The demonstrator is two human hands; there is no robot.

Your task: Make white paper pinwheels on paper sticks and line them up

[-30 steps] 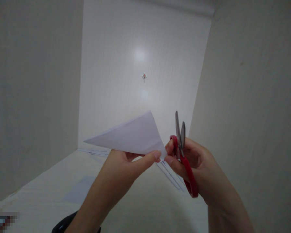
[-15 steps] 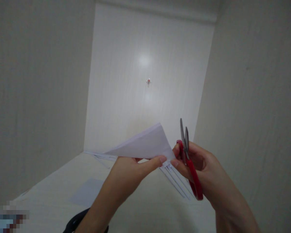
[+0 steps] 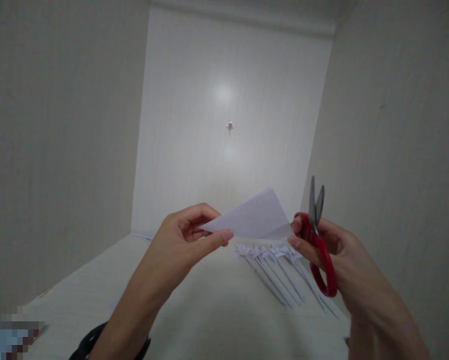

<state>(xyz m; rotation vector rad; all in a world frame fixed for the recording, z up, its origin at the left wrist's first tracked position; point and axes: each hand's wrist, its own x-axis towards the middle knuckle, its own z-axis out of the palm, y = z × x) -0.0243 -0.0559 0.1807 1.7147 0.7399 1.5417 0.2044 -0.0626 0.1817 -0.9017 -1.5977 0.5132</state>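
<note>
Here the folded paper (image 3: 254, 220) spans both hands, left hand (image 3: 179, 240) pinching one corner, right hand (image 3: 322, 245) gripping scissors (image 3: 318, 235).

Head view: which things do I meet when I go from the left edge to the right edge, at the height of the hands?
Left hand → folded paper → scissors → right hand.

The folded triangular paper sheet (image 3: 256, 220) is plain white; just right of it, steel-bladed scissors (image 3: 318, 240) have glossy red handles.
</note>
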